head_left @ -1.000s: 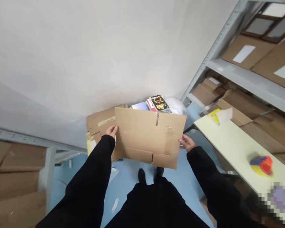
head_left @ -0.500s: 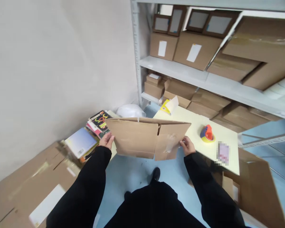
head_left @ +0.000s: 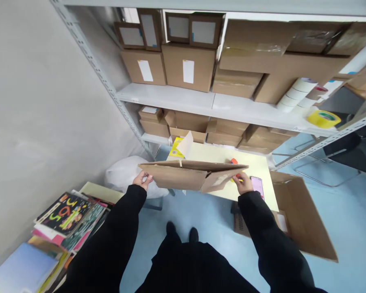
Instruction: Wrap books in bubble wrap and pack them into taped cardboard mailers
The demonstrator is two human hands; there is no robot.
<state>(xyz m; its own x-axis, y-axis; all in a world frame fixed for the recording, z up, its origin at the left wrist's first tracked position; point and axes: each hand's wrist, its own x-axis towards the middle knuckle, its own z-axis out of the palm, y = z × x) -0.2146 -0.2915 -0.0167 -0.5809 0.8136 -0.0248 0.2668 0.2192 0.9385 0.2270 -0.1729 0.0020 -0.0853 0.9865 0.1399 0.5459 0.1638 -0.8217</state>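
A flattened cardboard box (head_left: pixel 179 178) hangs in the air before me, its folded flaps facing up. At its left end my left hand (head_left: pixel 142 180) is closed on the edge, thumb and fingers pinching the board. My right hand (head_left: pixel 242 182) grips the opposite end the same way. Behind the box lies a pale yellow table (head_left: pixel 198 151). A tape dispenser (head_left: pixel 233 161) on it is partly hidden by the box and my right hand. Just right of that hand, a phone (head_left: pixel 257 186) with a lit pinkish screen lies on the table.
Metal shelving (head_left: pixel 183 97) with cardboard boxes stands behind the table; yellow tape (head_left: pixel 323 119) lies on its right end. Stacked books (head_left: pixel 67 215) are at left, near a white bag (head_left: pixel 122 173). A large open carton (head_left: pixel 305 215) sits on the floor at right.
My view has swung to the right and I stand closer to the table. The box, still in both hands, is tipped flatter and now overlaps the tape dispenser.
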